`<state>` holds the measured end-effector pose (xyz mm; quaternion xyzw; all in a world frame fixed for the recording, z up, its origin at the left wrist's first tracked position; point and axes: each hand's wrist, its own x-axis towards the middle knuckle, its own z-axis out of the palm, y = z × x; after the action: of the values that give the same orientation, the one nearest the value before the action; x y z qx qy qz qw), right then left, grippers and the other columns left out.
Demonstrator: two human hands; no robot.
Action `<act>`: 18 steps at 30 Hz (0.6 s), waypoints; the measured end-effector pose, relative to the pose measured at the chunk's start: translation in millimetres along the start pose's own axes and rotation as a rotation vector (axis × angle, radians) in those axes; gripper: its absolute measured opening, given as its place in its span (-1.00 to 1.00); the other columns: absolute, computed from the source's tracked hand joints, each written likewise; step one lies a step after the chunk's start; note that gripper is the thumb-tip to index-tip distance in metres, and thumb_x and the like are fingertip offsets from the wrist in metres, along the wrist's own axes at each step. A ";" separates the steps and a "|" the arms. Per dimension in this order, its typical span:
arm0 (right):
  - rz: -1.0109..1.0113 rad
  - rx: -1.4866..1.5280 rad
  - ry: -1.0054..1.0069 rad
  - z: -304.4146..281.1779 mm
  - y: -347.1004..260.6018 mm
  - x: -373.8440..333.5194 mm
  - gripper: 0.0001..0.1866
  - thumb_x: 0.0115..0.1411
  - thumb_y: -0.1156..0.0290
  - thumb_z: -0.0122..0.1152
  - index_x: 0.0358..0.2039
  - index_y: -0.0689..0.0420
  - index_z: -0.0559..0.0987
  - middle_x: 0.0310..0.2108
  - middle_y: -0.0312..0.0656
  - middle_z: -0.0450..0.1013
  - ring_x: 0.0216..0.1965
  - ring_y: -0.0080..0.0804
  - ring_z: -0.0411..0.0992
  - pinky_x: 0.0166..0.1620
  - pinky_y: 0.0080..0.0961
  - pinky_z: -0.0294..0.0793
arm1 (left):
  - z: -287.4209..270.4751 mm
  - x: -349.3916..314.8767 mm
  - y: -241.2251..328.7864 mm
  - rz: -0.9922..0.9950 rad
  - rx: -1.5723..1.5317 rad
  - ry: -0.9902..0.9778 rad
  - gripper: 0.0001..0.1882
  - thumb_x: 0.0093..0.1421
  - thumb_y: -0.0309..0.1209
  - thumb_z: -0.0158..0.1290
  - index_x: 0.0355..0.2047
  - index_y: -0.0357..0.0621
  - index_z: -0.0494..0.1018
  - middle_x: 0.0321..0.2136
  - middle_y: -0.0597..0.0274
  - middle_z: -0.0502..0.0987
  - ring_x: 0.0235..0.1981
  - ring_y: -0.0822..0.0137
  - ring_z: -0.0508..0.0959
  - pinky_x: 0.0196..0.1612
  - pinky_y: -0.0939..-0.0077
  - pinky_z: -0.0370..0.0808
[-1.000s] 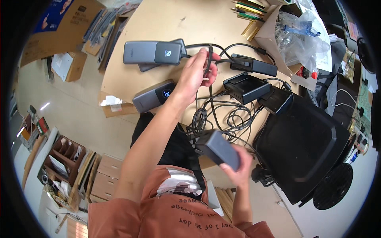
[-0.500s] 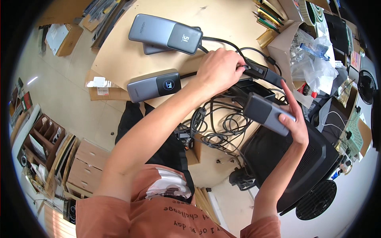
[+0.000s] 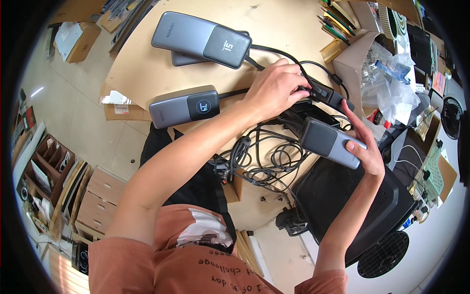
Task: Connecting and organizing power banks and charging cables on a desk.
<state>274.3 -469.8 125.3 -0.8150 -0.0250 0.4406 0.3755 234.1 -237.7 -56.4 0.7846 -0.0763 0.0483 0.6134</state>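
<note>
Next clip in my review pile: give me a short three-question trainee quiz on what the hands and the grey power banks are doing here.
1. True or false: the right hand holds a grey power bank in its grip, lifted above the tangle of black cables.
2. What does the left hand touch?
A. a black plug on a cable
B. the clear plastic bag
C. the black office chair
3. How many grey power banks lie on the tabletop with a lit display facing up?

Key: 1 true. 2 A. 3 two: the upper power bank and the nearer power bank.
</note>
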 end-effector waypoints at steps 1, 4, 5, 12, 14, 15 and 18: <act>0.001 0.001 -0.001 -0.3 0.9 0.3 0.12 0.06 -0.08 0.37 0.50 0.18 0.09 -0.20 -0.20 0.51 -0.39 -0.65 0.32 -0.25 -0.68 0.23 | 1.4 -0.6 -0.5 -0.013 -0.037 -0.001 -0.82 0.10 -0.37 0.32 -0.31 -0.18 0.67 -0.40 0.21 0.56 -0.27 0.13 0.47 -0.15 0.26 0.48; 0.011 0.011 -0.015 -3.0 5.9 -1.5 0.12 0.05 -0.09 0.37 0.50 0.18 0.11 -0.23 -0.20 0.50 -0.43 -0.66 0.29 -0.29 -0.67 0.20 | 7.2 -1.1 -0.6 0.007 -0.077 0.056 -0.85 0.10 -0.40 0.32 -0.33 -0.18 0.67 -0.40 0.23 0.56 -0.25 0.15 0.45 -0.14 0.26 0.46; 0.020 0.023 -0.021 -5.0 10.7 -2.7 0.12 0.05 -0.09 0.37 0.50 0.19 0.11 -0.24 -0.20 0.50 -0.43 -0.65 0.30 -0.30 -0.67 0.20 | 8.8 -1.8 -0.5 0.005 -0.079 0.054 -0.85 0.10 -0.40 0.32 -0.33 -0.18 0.67 -0.40 0.23 0.56 -0.25 0.15 0.45 -0.14 0.26 0.46; -0.006 0.103 0.034 2.1 17.8 -2.2 0.14 0.02 -0.05 0.36 0.50 0.22 0.09 0.29 -0.12 0.33 -0.36 -0.61 0.41 -0.23 -0.63 0.30 | 20.8 -2.3 -6.5 -0.066 -0.072 0.161 -0.84 0.05 -0.37 0.36 -0.35 -0.11 0.69 -0.38 0.30 0.59 -0.15 0.15 0.46 -0.04 0.23 0.43; 0.011 0.100 0.012 0.1 16.4 -1.9 0.15 0.01 -0.06 0.36 0.50 0.23 0.09 0.37 -0.15 0.22 -0.34 -0.60 0.43 -0.21 -0.62 0.32 | 22.3 -2.0 -9.7 -0.076 -0.059 0.171 -0.84 0.04 -0.36 0.37 -0.36 -0.10 0.70 -0.37 0.31 0.59 -0.14 0.16 0.46 -0.01 0.21 0.41; 0.028 0.097 -0.008 -1.0 16.6 -2.2 0.16 0.00 -0.06 0.36 0.50 0.24 0.08 0.46 -0.18 0.12 -0.32 -0.59 0.45 -0.19 -0.62 0.34 | 21.8 -1.3 -9.8 -0.055 -0.034 0.161 -0.84 0.07 -0.35 0.36 -0.30 -0.01 0.72 -0.39 0.35 0.58 -0.16 0.20 0.44 -0.02 0.26 0.38; 0.019 0.090 -0.002 -3.6 20.4 -0.7 0.17 -0.01 -0.07 0.35 0.50 0.23 0.08 0.45 -0.20 0.13 -0.30 -0.58 0.46 -0.19 -0.61 0.35 | 19.3 1.4 -11.4 -0.033 -0.002 0.141 -0.82 0.10 -0.33 0.34 -0.26 0.06 0.74 -0.38 0.38 0.56 -0.18 0.24 0.42 -0.01 0.29 0.36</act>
<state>270.6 -486.8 114.1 -0.7970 0.0019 0.4457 0.4076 237.2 -253.9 -71.8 0.7797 -0.0200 0.0933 0.6188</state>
